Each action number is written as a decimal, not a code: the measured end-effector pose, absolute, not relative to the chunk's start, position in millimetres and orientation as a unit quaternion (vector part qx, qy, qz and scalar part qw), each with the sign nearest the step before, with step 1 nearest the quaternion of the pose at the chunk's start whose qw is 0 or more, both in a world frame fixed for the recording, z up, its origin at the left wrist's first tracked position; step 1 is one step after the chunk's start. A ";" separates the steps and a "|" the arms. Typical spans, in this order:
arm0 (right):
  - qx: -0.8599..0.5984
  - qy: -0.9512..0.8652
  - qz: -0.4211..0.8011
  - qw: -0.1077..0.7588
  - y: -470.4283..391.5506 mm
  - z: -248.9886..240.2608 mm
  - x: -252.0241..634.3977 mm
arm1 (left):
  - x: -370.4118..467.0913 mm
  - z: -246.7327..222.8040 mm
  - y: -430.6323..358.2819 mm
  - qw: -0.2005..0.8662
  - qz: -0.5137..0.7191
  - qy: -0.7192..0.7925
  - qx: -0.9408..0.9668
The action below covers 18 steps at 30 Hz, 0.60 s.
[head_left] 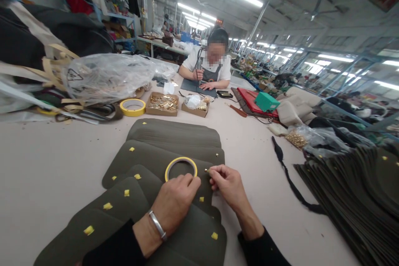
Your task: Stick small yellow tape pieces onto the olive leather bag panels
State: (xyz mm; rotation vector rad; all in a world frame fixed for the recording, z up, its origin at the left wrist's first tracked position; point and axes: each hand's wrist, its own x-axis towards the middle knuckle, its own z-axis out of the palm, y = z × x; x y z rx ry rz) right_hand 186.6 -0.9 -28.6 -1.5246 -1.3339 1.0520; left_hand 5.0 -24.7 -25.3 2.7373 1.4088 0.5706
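My left hand (pixel 174 199), with a silver bracelet at the wrist, is closed on the near edge of a roll of yellow tape (pixel 167 170). The roll is over several overlapping dark olive panels (pixel 174 133). Thumb and finger of my right hand (pixel 229 183) pinch a small piece of yellow tape, mostly hidden by the fingertips. Right beside them is a small shiny metal stud (pixel 205 170) on one panel. Small yellow tape squares (pixel 107 206) dot the other panels, and another bare stud (pixel 217 155) shows farther back.
A wider yellow tape roll (pixel 132 108), a box of gold-coloured metal parts (pixel 162 104) and a second small box (pixel 195 107) stand beyond the panels. A stack of dark panels (pixel 352 199) and a black strap (pixel 282 166) lie right. Across the table, a person (pixel 207 66) works with a handheld tool.
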 end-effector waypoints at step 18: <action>-0.648 -0.697 0.127 0.281 3.2 -32.0 178.9 | 8.7 -22.2 -22.6 0.036 0.079 0.464 0.882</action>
